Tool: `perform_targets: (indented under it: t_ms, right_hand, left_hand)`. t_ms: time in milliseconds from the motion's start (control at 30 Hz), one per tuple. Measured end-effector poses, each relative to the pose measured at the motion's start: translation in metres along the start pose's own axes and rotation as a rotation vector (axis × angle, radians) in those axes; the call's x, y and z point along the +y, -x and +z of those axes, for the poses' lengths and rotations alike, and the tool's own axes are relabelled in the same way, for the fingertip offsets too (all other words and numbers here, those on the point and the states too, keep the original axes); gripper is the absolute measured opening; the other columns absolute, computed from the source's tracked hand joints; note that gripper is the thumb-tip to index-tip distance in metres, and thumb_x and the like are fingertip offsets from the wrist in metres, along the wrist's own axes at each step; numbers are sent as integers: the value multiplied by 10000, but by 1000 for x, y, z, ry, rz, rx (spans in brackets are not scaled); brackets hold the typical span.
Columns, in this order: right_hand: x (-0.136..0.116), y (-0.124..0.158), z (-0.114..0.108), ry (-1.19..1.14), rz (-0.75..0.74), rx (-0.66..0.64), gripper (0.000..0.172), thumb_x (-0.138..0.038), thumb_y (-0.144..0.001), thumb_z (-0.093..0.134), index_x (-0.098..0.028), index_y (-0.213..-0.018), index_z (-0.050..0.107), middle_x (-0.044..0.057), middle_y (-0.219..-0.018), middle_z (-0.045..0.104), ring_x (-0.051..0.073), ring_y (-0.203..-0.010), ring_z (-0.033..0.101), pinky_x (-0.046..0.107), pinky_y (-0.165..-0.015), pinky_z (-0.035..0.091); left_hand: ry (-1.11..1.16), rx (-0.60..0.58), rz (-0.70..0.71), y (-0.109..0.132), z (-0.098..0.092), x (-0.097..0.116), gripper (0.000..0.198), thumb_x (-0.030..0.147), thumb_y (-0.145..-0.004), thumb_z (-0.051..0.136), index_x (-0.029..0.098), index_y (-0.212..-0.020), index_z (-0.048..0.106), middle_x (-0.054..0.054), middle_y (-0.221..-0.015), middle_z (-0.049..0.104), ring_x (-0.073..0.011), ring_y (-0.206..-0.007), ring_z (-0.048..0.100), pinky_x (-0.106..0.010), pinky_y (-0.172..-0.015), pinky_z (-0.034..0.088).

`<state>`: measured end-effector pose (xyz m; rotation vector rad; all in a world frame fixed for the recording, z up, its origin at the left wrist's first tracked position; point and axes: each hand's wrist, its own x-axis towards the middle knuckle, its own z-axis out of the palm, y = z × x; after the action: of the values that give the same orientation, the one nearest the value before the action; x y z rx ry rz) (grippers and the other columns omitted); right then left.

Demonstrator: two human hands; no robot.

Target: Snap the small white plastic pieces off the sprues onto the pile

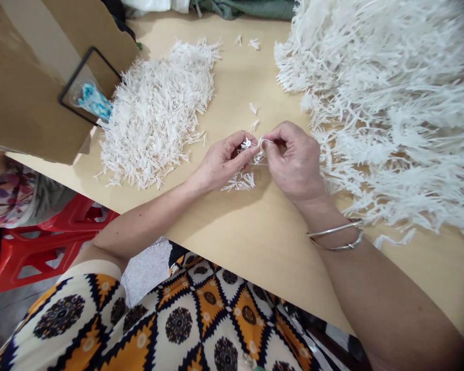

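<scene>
- The heap of short tufts (158, 113) was plain white.
- The larger pile of long strands (379, 103) was creamy white with greyish shading.
- The central tuft (247, 144) and the thin thread (268, 140) were white.
- The tabletop (216, 232) was plain pale tan.
- The wearer's garment (178, 324) bore orange and off-white diamonds, navy zigzag edging and dark speckled medallions.
- The bangles (334, 232) were silver.
- The cardboard box (19, 103) was brown, with a paler tape strip (46, 36).
- The stools (71, 214) were red.
- The neighbour's clothing (7, 201) showed pink, purple and white patches.
- The folded cloth (247, 9) was dark green.
</scene>
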<state>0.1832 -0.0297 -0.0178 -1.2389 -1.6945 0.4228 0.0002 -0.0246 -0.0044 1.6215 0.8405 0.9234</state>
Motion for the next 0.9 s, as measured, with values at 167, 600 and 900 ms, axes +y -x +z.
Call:
perform_targets:
  t_ms: [167,600,900]
  right_hand:
    - [-6,-1,-3,-17,66,-11,189,-328,-984,622,-287,-804,581,40,-794,683,227,-747,655,434,-766,583]
    - [29,-6,-16,-206,135,60,270,-350,-976,641,-280,-1233,683,81,-1120,767,230,-920,743,475,-919,623]
    - [-14,-7,-26,-462,202,-168,185,-378,-916,773,-251,-1050,768,31,-1039,794,206,-949,748,426,-919,629]
  left_hand:
    - [38,1,35,3,0,0,363,558,-987,688,200,-1025,641,34,-725,595,-66,-590,524,-199,-553,388]
    - [227,-11,-89,4,15,7,437,563,-900,792,175,-1014,628,24,-796,680,-71,-701,681,-178,-660,534]
    - [327,107,-175,3,13,15,397,527,-898,809,198,-1008,615,44,-793,680,-66,-673,670,-189,-647,541]
